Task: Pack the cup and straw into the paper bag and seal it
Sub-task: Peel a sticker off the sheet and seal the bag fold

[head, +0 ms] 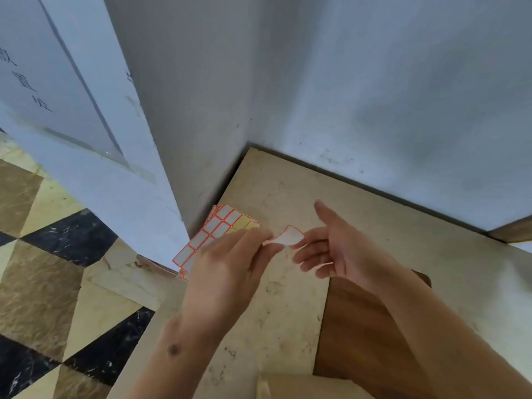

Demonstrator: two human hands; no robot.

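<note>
A white sticker [288,237] with a red border curls in the air between my hands. My left hand [227,269] pinches its left end between thumb and fingers. My right hand [331,249] is palm up with fingers spread, and one fingertip touches the sticker's right end. Under my left hand lies a stack of sticker sheets [213,228] on the beige stone ledge [288,298], close to the wall corner. A tan paper edge [290,385], apparently the paper bag's top, shows at the bottom of the view. No cup or straw is in view.
Grey walls [374,96] close off the ledge at the back and left. A brown wooden panel [359,335] covers the ledge's lower right. Left of the ledge is a checkered floor [57,283] and a white board [72,110] with printed characters.
</note>
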